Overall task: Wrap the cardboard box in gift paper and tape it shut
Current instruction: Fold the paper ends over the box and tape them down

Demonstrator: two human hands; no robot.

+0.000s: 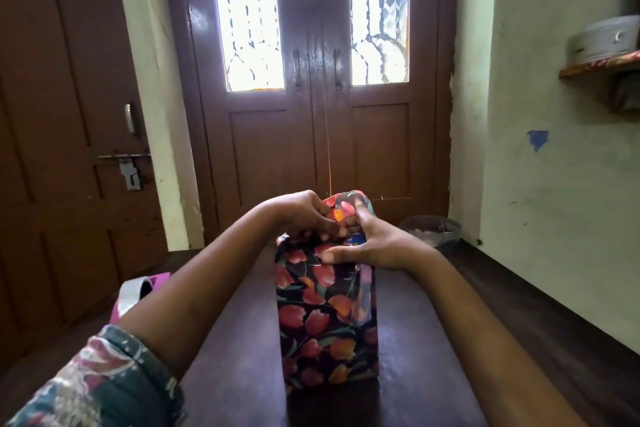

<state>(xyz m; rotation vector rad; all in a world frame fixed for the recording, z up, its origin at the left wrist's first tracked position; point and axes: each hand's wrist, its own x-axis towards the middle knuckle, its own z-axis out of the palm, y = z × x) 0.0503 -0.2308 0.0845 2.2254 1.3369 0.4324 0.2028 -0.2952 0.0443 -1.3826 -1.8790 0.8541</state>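
Observation:
The cardboard box [325, 319] stands upright on a dark purple table [235, 357], covered in black gift paper with red and orange tulips. At its top the paper [346, 206] sticks up loose in a flap. My left hand [301, 215] pinches the paper folds at the top from the left. My right hand [374, 246] holds the top from the right, thumb pressed on the near face and a finger up against the flap. A bit of blue and orange of the box shows between my fingers.
A tape roll on a pink dispenser [138, 291] lies at the table's left edge, partly behind my left forearm. A clear plastic bag [433, 229] sits on the floor by the brown double door [311, 97]. A shelf [602, 66] juts from the right wall.

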